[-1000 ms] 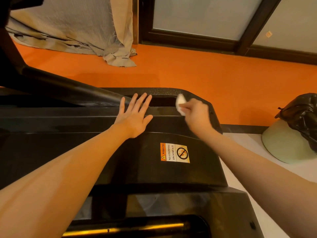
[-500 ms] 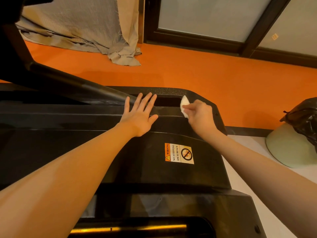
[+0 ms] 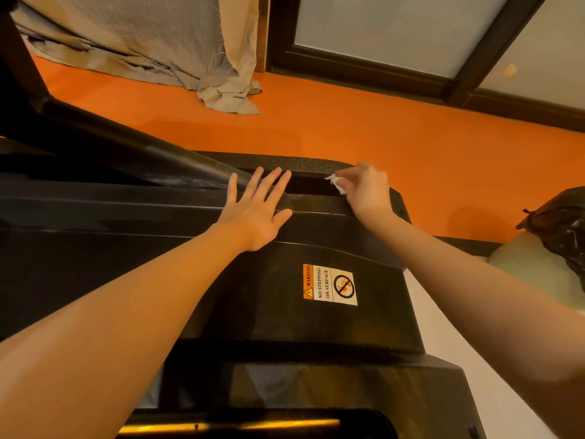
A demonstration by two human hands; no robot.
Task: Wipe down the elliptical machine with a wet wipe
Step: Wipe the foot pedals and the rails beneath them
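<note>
The right hand [image 3: 367, 191] pinches a small crumpled white wet wipe [image 3: 336, 182] at the slot edge of the black elliptical machine [image 3: 285, 312], mid-frame, higher than before. The left hand [image 3: 258, 212] stays flat, fingers spread.

Counted around the one black elliptical machine [image 3: 285, 312]: two bare hands, left hand [image 3: 254, 213] and right hand [image 3: 367, 191]; one white wet wipe [image 3: 336, 182]; one warning sticker [image 3: 330, 285] on its cover; beyond it, one curtain [image 3: 152, 42]; right of it, one black bag [image 3: 563, 229].
</note>
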